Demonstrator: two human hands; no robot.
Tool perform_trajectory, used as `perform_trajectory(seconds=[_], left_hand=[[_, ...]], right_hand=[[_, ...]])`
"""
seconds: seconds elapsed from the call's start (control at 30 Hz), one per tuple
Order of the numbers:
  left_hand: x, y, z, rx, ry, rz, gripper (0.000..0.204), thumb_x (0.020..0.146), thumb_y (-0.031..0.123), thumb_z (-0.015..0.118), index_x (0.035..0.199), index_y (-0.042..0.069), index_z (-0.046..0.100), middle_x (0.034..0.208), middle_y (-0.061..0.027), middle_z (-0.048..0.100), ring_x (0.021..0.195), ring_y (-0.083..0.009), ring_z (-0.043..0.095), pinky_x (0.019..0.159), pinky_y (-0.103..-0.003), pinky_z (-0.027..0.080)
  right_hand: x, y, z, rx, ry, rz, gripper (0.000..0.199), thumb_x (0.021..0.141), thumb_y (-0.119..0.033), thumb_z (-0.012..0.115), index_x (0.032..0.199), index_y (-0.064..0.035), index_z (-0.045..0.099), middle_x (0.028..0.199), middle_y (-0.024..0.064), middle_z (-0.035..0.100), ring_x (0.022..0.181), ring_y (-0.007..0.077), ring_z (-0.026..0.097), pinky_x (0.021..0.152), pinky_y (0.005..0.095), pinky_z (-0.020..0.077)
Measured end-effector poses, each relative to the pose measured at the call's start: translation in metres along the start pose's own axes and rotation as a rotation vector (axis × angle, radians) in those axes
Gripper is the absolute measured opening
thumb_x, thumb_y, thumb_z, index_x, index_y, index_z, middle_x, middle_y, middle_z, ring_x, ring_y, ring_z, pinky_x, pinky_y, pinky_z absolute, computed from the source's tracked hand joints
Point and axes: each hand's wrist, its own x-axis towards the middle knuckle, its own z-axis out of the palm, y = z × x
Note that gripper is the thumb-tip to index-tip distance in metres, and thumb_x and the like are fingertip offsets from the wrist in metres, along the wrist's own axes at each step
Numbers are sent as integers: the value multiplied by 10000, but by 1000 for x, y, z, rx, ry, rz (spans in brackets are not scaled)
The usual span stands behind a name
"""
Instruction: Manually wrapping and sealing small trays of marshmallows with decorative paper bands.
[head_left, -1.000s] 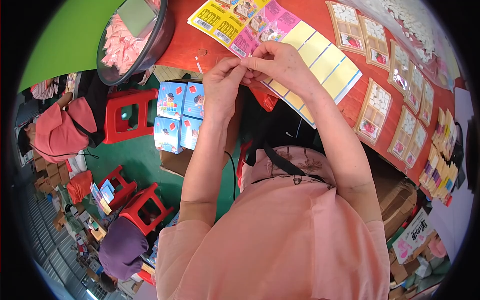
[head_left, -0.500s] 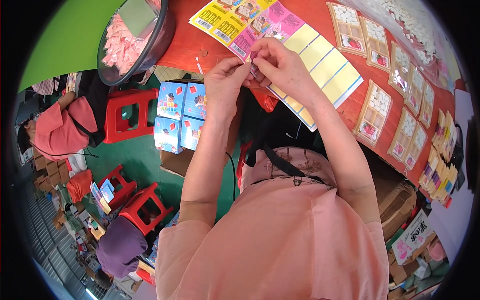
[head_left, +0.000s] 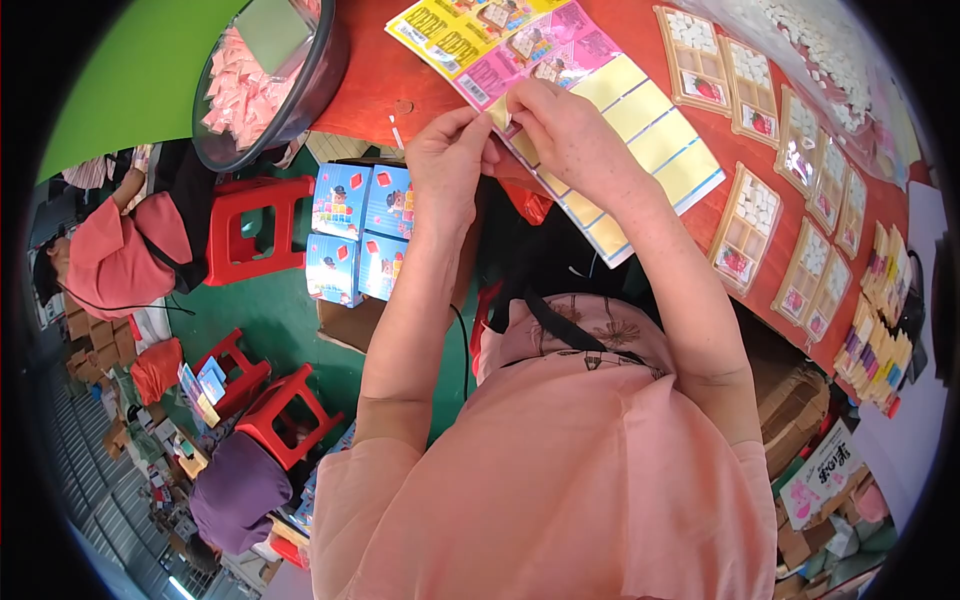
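Head view looks down on a person in a pink top whose two hands meet over the near edge of a red table (head_left: 370, 95). The left hand (head_left: 445, 165) and the right hand (head_left: 565, 130) are together, fingertips almost touching, and both pinch a small pale yellow sticker (head_left: 499, 112) between thumb and forefinger. The sticker sits just above a long sheet of yellow stickers (head_left: 640, 140) that lies flat on the table under the right hand and overhangs the near edge. Beyond the hands lie printed cards in yellow and pink (head_left: 500, 40). To the right, rows of cardboard trays with small white pieces (head_left: 745, 225) spread across the tabletop. At the far left of the table stands a dark round basin of pink packets (head_left: 265, 80). Below the table edge, blue boxes (head_left: 360, 230) are stacked in an open carton, near a red plastic stool (head_left: 250, 230) on the green floor.
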Motion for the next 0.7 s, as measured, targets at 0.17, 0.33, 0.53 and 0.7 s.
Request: perform_trajectory(seconds=[0.17, 0.33, 0.53, 0.7], left_hand=[[32, -1, -13, 168, 233, 79, 162, 913, 70, 660, 976, -56, 739, 714, -50, 661, 611, -87, 594, 561, -254, 477], [71, 6, -20, 609, 334, 310, 209, 875, 83, 656, 1030, -20, 751, 763, -75, 720, 635, -138, 641, 620, -274, 495], [93, 13, -10, 1035, 426, 532, 278, 858, 90, 646, 1118, 17, 711, 976, -198, 699, 901, -377, 680, 772, -452, 536], [45, 36, 34, 951, 374, 870, 216, 923, 178, 696, 1053, 5, 693, 1013, -110, 630, 879, -255, 648, 761, -369, 542]], right_hand=[[-12, 2, -23, 63, 75, 12, 95, 962, -10, 545, 1055, -25, 534, 869, 155, 613, 770, 313, 646, 710, 383, 516], [-40, -2, -86, 218, 281, -61, 138, 946, 53, 506, 1039, -45, 533, 1131, 111, 593, 1043, 219, 618, 867, 337, 510], [-77, -38, -170, 511, 644, -114, 119, 941, 37, 520, 984, -73, 535, 1221, 153, 585, 1237, 299, 571, 982, 410, 498], [-101, -60, -186, 305, 483, 111, 105, 943, 59, 559, 984, -38, 549, 1059, 94, 653, 1023, 187, 644, 898, 327, 520]])
